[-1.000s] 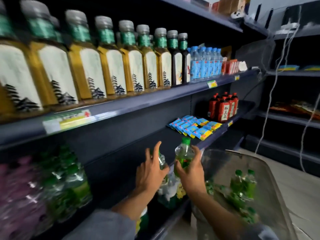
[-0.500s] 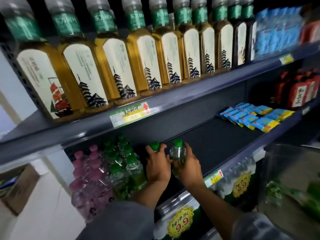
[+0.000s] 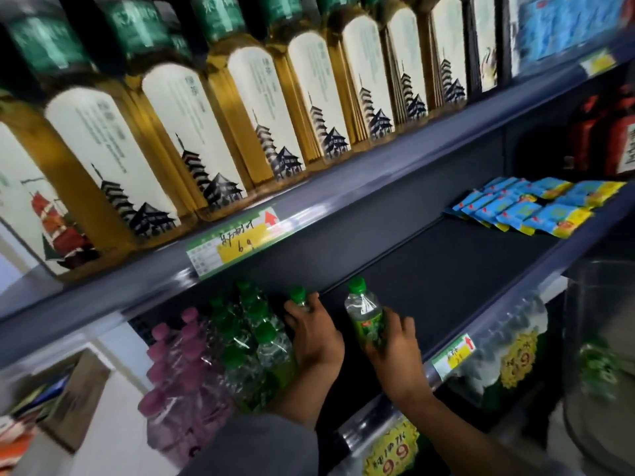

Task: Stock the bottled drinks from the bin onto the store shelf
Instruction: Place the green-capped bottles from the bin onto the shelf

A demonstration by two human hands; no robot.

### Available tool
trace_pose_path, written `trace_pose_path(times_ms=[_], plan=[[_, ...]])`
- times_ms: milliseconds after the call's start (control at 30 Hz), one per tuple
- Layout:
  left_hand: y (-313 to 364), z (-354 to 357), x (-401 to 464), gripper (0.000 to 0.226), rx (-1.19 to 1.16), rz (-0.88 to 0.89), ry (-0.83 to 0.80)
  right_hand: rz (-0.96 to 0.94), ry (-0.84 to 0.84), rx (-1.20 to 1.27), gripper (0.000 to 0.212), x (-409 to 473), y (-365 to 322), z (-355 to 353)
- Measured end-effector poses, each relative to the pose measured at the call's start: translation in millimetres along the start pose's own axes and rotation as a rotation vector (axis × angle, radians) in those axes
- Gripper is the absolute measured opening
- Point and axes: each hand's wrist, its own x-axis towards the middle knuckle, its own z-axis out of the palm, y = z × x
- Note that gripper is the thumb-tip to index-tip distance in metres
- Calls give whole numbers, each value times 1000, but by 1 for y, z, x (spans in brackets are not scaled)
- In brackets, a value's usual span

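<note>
Right hand [image 3: 395, 348] gripping clear ribbed plastic bottle [image 3: 365, 314], left hand [image 3: 314, 333] clutching green-capped bottle [image 3: 298, 297]

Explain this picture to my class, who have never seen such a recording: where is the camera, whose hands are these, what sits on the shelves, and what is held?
There is no machine here. The one camera is worn on a person's head and looks down at their own two hands. The right hand has its grip round a green-capped bottle. The left hand grips another bottle beside the green-capped bottles already stocked. Left of those stand pink-capped bottles. Farther right on the same shelf lie blue packets. The shelf above carries tall amber tea bottles.
</note>
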Motion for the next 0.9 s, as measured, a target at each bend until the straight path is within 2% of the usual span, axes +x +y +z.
trace_pose_path(times_ms=[133, 233, 433, 567, 667, 900], plan=[[4, 4, 13, 66, -10, -68, 37, 4, -78, 111, 74, 14, -4, 20], [1, 16, 31, 57, -30, -105, 129, 11, -151, 153, 80, 22, -5, 27], [-25, 49, 62, 63, 43, -51, 304, 34, -239, 255, 81, 52, 0, 34], [-22, 52, 75, 70, 25, -113, 259, 2, -314, 417, 79, 64, 3, 49], [-17, 52, 85, 80, -11, -155, 210, -50, -393, 547, 88, 79, 20, 77], [-16, 45, 99, 83, -48, -172, 189, -14, -460, 453, 85, 96, -1, 72]])
